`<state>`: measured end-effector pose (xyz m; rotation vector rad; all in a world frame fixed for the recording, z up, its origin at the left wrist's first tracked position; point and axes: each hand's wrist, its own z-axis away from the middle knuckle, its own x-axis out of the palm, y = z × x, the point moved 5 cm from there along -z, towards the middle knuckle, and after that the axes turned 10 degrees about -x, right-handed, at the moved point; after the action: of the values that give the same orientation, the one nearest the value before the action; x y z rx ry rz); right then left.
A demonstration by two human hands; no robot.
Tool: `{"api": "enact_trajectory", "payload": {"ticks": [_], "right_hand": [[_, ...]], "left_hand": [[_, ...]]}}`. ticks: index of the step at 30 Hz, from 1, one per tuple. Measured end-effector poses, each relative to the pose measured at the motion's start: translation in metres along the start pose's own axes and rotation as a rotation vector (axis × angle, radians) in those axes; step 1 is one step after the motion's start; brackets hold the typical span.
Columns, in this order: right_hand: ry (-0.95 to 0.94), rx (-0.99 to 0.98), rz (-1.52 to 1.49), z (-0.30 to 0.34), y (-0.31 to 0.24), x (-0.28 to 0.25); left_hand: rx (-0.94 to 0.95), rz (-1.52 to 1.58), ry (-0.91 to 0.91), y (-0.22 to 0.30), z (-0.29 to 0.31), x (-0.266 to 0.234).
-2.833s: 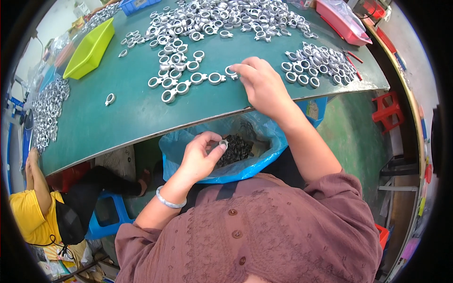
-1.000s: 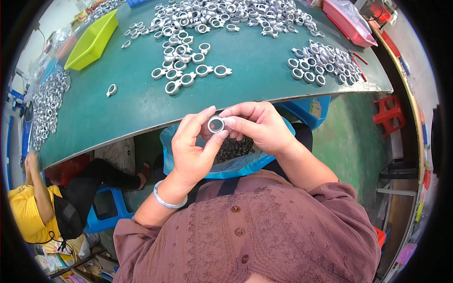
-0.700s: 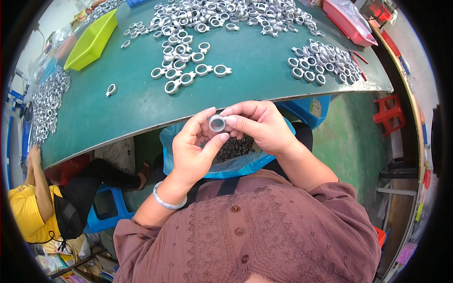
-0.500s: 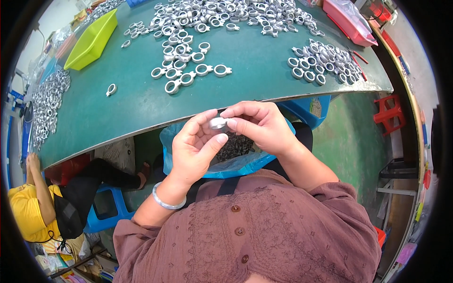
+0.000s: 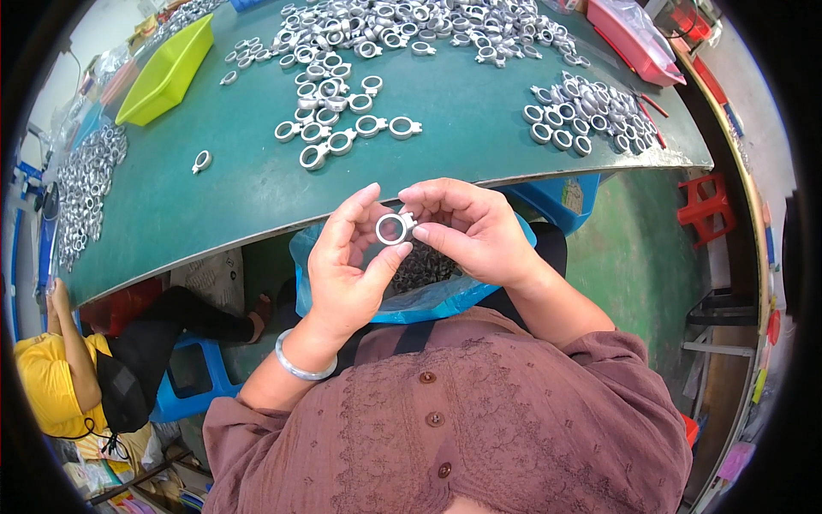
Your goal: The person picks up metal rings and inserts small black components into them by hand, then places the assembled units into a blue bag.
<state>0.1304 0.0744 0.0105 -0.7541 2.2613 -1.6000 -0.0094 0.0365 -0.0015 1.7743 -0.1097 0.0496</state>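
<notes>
A silver metal ring clamp [image 5: 407, 224] with a small split lug is held up over my lap, its round opening facing me. My right hand [image 5: 479, 236] pinches it at the lug between thumb and fingers. Around its other side curves my left hand [image 5: 342, 270], with the thumb at the ring's lower edge and the fingers behind it. Under my hands, an open blue plastic bag [image 5: 428, 312] in my lap holds many small dark parts [image 5: 418, 272], too small to make out.
Loose ring clamps [image 5: 330, 94] lie on the green table [image 5: 462, 103], with another pile [image 5: 591, 116] at right beside red-handled pliers [image 5: 655, 107]. A yellow-green tray [image 5: 167, 73] and a pink tray [image 5: 634, 43] stand farther back. A person in yellow [image 5: 56, 381] sits at left.
The ring clamp has turned from edge-on to showing its round opening. My left fingers have spread a little away from it; the right hand keeps its pinch.
</notes>
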Motion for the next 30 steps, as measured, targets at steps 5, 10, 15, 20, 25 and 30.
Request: {"api": "enact_trajectory", "payload": {"ticks": [5, 10, 15, 20, 25, 30], "right_hand": [[0.003, -0.007, -0.019, -0.001, 0.000, 0.000], [0.101, -0.259, 0.526, -0.021, -0.021, -0.020], [0.044, -0.467, 1.117, -0.054, -0.020, -0.029], [-0.024, -0.475, 1.277, -0.066, -0.011, -0.031], [-0.050, -0.387, 1.174, -0.067, -0.011, -0.035], [-0.004, -0.231, 0.655, -0.052, -0.014, -0.031]], "left_hand": [[0.030, -0.060, 0.004, 0.004, -0.001, 0.000], [-0.022, -0.023, 0.031, 0.000, 0.000, -0.003], [-0.107, -0.034, 0.054, 0.000, -0.001, -0.003], [-0.096, -0.090, 0.046, 0.001, 0.000, -0.005], [-0.087, -0.102, 0.021, 0.001, 0.000, -0.006], [-0.524, 0.481, -0.047, -0.015, 0.001, -0.003]]}}
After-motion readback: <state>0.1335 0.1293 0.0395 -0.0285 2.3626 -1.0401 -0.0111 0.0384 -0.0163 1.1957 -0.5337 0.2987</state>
